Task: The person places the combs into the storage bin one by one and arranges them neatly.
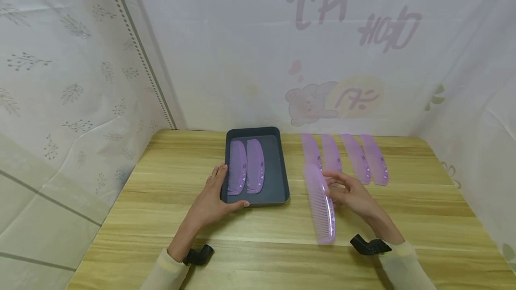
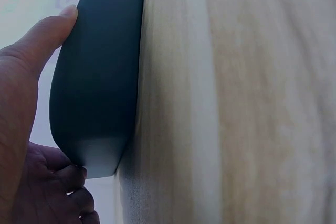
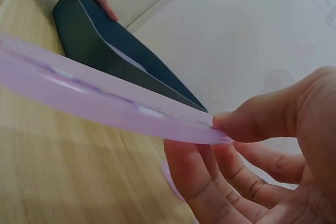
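In the head view a dark grey tray (image 1: 275, 191) lies on the table with two purple combs (image 1: 238, 167) side by side in its left part. My left hand (image 1: 209, 198) holds the tray's near left corner, its thumb on the near rim and its fingers along the left side. A purple comb (image 1: 320, 209) is held above the table by my right hand (image 1: 350, 194), pinched between thumb and fingers at its curved edge. In the right wrist view this comb (image 3: 105, 90) is seen nearly edge-on.
Several more purple combs (image 1: 375, 160) lie in a row at the back right of the wooden table (image 1: 266, 245). Printed cloth (image 1: 225, 57) hangs behind the table and along its sides. Each wrist wears a black camera mount (image 1: 368, 245).
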Action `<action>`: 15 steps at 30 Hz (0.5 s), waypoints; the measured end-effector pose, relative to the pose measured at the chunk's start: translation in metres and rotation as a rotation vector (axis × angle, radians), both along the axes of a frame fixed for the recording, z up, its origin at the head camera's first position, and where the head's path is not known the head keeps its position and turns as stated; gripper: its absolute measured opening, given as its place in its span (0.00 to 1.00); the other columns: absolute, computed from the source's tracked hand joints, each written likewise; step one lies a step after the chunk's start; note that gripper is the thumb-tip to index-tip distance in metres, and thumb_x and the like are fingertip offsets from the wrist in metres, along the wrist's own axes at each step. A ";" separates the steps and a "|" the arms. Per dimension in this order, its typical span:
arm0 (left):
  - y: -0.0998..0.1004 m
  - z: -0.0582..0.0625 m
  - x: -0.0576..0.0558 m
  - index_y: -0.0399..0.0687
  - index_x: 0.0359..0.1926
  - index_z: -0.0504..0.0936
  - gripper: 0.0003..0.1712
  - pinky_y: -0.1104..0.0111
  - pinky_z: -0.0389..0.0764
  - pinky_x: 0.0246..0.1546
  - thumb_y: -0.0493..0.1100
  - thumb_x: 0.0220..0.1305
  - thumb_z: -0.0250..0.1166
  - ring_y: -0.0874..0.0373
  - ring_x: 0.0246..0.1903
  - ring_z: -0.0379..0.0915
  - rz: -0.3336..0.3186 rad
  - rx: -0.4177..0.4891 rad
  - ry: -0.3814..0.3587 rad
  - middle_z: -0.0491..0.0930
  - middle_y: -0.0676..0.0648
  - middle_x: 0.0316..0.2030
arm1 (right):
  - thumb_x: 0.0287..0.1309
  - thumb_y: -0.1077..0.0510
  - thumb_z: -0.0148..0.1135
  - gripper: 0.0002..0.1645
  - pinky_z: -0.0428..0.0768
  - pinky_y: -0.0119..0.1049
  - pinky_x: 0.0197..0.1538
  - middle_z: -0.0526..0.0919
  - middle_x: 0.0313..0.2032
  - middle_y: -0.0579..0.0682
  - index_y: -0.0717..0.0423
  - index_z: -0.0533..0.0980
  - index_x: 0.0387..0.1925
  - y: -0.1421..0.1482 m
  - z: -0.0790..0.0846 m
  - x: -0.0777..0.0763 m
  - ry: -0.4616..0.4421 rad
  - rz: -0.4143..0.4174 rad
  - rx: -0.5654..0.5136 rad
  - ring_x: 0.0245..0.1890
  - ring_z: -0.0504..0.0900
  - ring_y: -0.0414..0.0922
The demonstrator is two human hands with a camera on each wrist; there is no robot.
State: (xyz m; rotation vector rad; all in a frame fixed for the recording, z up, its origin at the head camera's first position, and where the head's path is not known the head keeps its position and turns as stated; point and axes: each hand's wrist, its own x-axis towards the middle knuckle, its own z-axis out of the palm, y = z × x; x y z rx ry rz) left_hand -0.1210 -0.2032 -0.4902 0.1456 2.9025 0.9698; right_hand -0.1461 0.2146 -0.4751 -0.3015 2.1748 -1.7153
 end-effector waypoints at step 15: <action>0.000 0.001 0.000 0.53 0.84 0.42 0.78 0.34 0.61 0.71 0.82 0.44 0.71 0.31 0.80 0.39 0.002 -0.003 0.001 0.40 0.40 0.83 | 0.66 0.60 0.64 0.36 0.88 0.46 0.44 0.74 0.60 0.67 0.55 0.65 0.74 -0.015 0.002 -0.019 0.017 -0.058 0.004 0.45 0.85 0.50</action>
